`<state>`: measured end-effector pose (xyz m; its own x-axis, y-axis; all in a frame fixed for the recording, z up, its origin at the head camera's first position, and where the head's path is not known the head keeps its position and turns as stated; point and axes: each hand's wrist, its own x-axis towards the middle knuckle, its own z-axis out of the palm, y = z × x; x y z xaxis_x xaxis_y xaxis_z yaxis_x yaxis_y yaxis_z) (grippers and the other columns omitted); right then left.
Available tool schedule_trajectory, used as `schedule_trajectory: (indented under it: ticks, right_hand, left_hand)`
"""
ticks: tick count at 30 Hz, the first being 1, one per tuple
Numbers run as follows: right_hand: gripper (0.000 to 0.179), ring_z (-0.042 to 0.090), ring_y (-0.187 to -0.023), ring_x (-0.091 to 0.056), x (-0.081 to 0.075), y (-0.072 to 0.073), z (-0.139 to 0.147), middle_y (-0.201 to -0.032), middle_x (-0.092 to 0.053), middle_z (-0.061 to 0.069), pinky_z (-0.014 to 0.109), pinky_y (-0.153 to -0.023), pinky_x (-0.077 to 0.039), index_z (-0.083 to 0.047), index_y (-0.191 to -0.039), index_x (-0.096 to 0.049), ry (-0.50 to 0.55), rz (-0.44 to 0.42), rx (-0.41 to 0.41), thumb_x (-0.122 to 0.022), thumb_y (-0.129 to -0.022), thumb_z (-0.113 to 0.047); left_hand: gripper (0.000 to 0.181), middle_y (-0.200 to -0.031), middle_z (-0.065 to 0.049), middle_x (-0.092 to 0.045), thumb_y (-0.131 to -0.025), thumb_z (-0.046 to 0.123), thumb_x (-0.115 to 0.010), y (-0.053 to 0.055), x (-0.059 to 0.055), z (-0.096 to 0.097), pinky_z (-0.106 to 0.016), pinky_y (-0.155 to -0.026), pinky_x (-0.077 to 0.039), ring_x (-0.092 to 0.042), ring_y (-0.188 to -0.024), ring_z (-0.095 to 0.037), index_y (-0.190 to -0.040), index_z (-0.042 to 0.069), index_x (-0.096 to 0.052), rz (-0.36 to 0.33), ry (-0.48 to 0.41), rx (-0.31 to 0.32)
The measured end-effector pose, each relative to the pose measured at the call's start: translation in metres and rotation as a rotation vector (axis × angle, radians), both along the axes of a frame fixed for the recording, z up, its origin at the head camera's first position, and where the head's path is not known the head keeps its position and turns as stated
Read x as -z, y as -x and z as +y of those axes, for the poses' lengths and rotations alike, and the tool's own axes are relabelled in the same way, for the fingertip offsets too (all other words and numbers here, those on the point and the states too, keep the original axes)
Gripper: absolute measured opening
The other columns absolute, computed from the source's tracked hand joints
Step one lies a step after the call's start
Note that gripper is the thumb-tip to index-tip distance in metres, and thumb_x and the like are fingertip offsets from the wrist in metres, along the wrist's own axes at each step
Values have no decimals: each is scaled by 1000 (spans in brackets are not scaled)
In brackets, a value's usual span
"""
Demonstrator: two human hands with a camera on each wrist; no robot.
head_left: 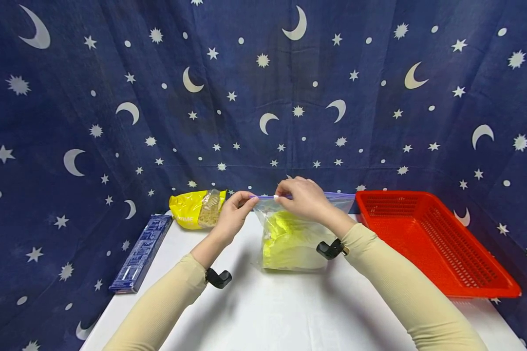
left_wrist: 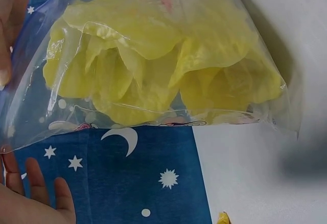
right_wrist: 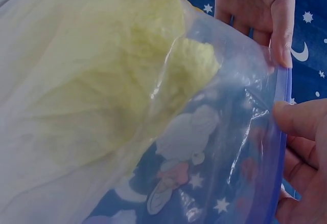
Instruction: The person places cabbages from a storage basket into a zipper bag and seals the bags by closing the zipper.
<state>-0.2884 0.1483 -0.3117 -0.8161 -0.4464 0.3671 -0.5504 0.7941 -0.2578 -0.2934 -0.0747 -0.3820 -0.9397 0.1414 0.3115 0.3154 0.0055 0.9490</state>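
A clear zip bag (head_left: 343,204) with a purple zip edge stands upright on the white table. Inside it lies a pale yellow-green leafy cabbage (head_left: 285,243), its frilled leaves showing through the plastic (left_wrist: 153,70). My left hand (head_left: 236,214) pinches the bag's left top corner between thumb and index finger, the other fingers loosely bent. Close to its right, my right hand (head_left: 306,197) grips the purple zip edge (right_wrist: 280,157) with thumb and fingers, right by a small white slider (head_left: 276,197). Part of the zip edge is hidden behind the right hand.
A yellow food packet (head_left: 186,210) with a see-through window lies at the back left. Left of it, a long blue box (head_left: 142,253) lies along the table edge. On the right stands a red plastic basket (head_left: 421,243). A dark blue star-and-moon curtain (head_left: 246,73) hangs behind.
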Motion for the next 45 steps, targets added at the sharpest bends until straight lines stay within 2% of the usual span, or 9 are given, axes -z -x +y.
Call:
schedule_trajectory:
  ticks: [7, 14, 23, 27, 35, 45]
  right_hand:
    - [12, 18, -96, -61, 1, -1, 8, -93, -71, -7, 42, -89, -48, -20, -98, -76, 3, 1, 13, -73, -93, -30]
    - [10, 18, -97, -59, 0, -3, 18, -95, -71, -7, 42, -90, -47, -20, -97, -75, 12, -30, 32, -72, -95, -29]
    - [13, 20, -99, -60, 2, -4, 32, -98, -72, -5, 44, -94, -46, -18, -98, -74, 26, -30, 53, -72, -95, -30]
    - [13, 20, -100, -61, 2, -4, 37, -99, -72, -5, 45, -96, -46, -19, -98, -74, 31, -44, 58, -72, -95, -31]
    - [10, 20, -100, -61, 1, -6, 46, -97, -72, -6, 46, -95, -46, -20, -94, -74, 28, -30, 67, -72, -94, -29]
    - [12, 23, -102, -61, -2, -7, 56, -99, -73, -3, 46, -96, -46, -18, -96, -75, 22, -44, 87, -72, -95, -29]
  left_hand:
    - [18, -99, -1, -67, -99, 20, -70, 0, 2, -2, -33, -92, -50, -61, -98, -17, -105, 3, -67, 11, 4, -6]
    - [20, -100, 0, -65, -99, 20, -70, -1, 2, -4, -36, -91, -49, -60, -97, -16, -106, 2, -65, 4, 13, -10]
    - [20, -98, 4, -63, -101, 14, -66, 0, 1, -5, -26, -73, -42, -54, -92, -14, -110, -3, -64, -42, 55, -39]
    - [20, -100, 3, -63, -101, 12, -65, 1, 0, -6, -27, -77, -44, -55, -94, -15, -111, -5, -63, -53, 63, -43]
    - [24, -100, 2, -62, -99, 21, -69, 0, 3, -7, -29, -83, -44, -54, -95, -15, -110, 0, -65, -27, 18, -42]
    - [20, -101, 1, -61, -99, 21, -69, 1, 4, -8, -27, -83, -45, -54, -96, -16, -107, 4, -65, -18, 12, -45]
